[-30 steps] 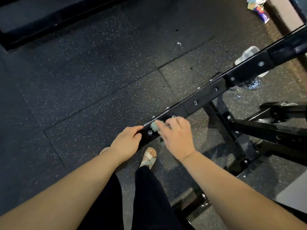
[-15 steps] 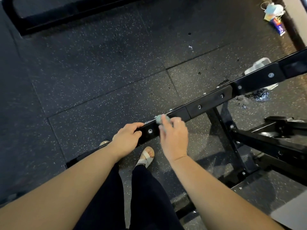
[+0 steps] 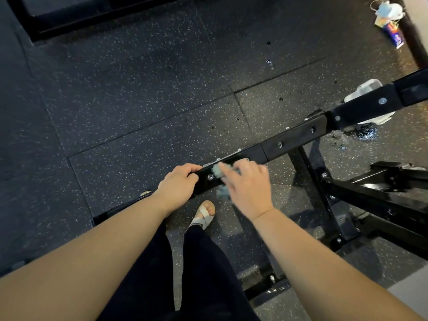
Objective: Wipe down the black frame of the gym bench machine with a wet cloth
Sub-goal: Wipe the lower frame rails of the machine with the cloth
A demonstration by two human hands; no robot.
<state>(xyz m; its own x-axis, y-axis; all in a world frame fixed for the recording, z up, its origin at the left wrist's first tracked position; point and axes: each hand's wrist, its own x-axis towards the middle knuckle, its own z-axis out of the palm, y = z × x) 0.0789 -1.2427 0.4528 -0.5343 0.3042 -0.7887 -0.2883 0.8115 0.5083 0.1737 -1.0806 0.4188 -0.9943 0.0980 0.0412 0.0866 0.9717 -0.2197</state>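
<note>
Black steel frame [image 3: 291,137] is mid-wipe in the head view: the right hand [image 3: 249,186] presses a pale wet cloth [image 3: 217,170] against the bar's end, fingers curled round it (blurred, so mid-stroke, I'd judge). Just beside it, the left hand [image 3: 177,185] grips the bar. Next, the unwiped length beyond the right hand probably needs passes.

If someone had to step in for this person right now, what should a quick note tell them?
Left hand grips the near end of the black frame bar, steadying it.
Right hand presses the pale wet cloth against the bar beside the left hand.
Done: cannot tell how much is wiped.
Left: the bar's far stretch toward the white container, plus the lower frame.
</note>
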